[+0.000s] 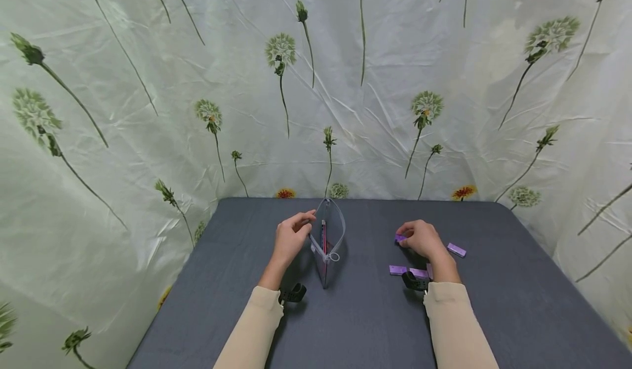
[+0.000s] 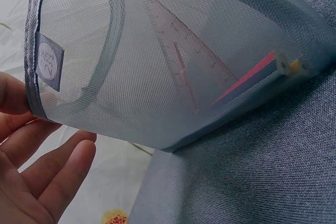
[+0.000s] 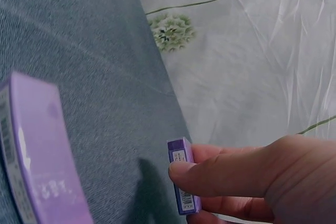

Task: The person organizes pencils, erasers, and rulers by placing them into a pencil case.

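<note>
A zip mesh pouch (image 1: 337,227) stands upright on the table with its mouth spread. My left hand (image 1: 290,240) pinches the pouch's left rim between thumb and fingers, close to a small dark label (image 2: 50,61). Through the mesh show a clear triangle ruler (image 2: 197,43) and a slim pink-and-dark item (image 2: 244,80) lying along the bottom. To the right, my right hand (image 1: 423,240) holds a small purple box (image 3: 180,154) between thumb and fingers, its barcode side showing. Another purple box (image 3: 44,145) lies nearer the right wrist camera.
More purple boxes lie on the dark grey table (image 1: 365,319): one (image 1: 456,249) right of my right hand, and several in a row, the leftmost box (image 1: 398,270) beside the wrist strap (image 1: 415,281). A flower-printed curtain (image 1: 370,111) hangs behind the table.
</note>
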`<state>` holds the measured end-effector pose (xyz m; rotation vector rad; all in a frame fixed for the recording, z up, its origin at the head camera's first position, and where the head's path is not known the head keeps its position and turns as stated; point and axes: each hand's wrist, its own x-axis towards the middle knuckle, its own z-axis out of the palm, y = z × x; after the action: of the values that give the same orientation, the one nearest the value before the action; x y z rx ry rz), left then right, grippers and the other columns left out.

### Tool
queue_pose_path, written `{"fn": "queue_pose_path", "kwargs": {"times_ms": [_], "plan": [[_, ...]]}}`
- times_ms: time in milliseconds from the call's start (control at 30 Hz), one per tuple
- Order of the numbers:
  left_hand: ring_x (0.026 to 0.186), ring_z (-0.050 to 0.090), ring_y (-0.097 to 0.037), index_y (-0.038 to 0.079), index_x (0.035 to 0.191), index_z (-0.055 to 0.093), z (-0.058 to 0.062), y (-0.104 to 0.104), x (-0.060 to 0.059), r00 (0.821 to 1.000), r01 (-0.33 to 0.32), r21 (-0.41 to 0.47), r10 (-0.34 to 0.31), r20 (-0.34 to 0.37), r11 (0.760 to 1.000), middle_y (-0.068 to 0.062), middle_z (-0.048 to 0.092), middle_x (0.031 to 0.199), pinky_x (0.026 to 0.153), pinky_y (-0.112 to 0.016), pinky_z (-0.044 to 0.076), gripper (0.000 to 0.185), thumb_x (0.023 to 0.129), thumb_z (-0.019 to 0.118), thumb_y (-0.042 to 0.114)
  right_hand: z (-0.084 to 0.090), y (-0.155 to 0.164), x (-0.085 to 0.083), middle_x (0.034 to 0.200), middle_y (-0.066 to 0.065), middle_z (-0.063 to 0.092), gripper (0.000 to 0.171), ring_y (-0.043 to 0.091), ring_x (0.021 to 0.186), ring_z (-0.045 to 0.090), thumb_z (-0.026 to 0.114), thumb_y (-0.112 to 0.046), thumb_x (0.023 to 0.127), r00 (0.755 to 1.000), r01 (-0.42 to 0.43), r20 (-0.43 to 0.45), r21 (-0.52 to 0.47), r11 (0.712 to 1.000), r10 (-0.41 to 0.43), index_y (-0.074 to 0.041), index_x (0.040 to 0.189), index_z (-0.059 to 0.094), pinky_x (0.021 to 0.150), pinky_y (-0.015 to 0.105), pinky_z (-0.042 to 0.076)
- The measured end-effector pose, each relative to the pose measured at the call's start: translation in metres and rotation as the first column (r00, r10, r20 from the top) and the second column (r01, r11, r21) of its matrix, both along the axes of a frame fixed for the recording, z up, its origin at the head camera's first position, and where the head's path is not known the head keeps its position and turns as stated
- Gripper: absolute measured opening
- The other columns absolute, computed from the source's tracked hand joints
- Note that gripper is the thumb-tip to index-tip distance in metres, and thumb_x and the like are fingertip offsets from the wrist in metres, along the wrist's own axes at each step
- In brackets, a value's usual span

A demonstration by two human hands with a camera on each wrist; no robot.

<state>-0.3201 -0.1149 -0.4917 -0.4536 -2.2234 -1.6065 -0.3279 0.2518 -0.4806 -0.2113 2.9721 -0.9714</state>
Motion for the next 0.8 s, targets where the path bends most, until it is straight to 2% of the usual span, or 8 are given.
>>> {"fn": "queue_pose_path", "kwargs": {"times_ms": [100,300,533,800], "plan": [[0.116,0.065,-0.017,0.020,0.109,0.077,-0.001,0.000,0.001,1.000,0.007,0.006,-0.007,0.001,1.000,0.004,0.068,0.129,0.090,-0.041,0.055,0.025,0.095,0.061,0.007,0.004,-0.003,-0.001,0.100,0.013,0.072,0.018,0.031,0.093,0.064,0.078,-0.008,0.084,1.000,-0.006,-0.007,-0.006,1.000,0.006,-0.010,0.102,0.076,0.079,0.049,0.051],[0.116,0.065,-0.016,0.019,0.113,0.076,-0.001,0.000,0.000,1.000,0.011,0.004,-0.011,0.001,1.000,0.004,0.067,0.130,0.095,-0.041,0.052,0.027,0.096,0.061,0.005,0.012,-0.010,0.000,0.100,0.011,0.071,0.019,0.030,0.093,0.063,0.077,-0.008,0.086,0.999,-0.021,-0.033,-0.022,1.000,0.020,-0.012,0.105,0.076,0.080,0.049,0.051],[0.117,0.064,-0.017,0.022,0.116,0.075,-0.002,0.002,0.000,1.000,0.004,-0.012,-0.004,0.012,1.000,0.007,0.067,0.131,0.093,-0.042,0.054,0.029,0.097,0.062,0.005,0.024,-0.020,0.003,0.100,0.009,0.071,0.020,0.028,0.093,0.064,0.076,-0.007,0.085,0.995,-0.049,-0.085,-0.025,0.999,0.046,-0.013,0.105,0.077,0.080,0.049,0.051],[0.119,0.064,-0.026,0.026,0.121,0.073,-0.003,0.003,-0.001,1.000,0.010,-0.021,-0.009,0.021,1.000,0.012,0.064,0.133,0.091,-0.045,0.054,0.025,0.100,0.063,0.018,0.040,-0.043,0.006,0.094,0.005,0.072,0.019,0.024,0.088,0.067,0.077,-0.006,0.085,0.984,-0.101,-0.151,-0.017,0.995,0.097,-0.013,0.103,0.077,0.077,0.046,0.054]]}}
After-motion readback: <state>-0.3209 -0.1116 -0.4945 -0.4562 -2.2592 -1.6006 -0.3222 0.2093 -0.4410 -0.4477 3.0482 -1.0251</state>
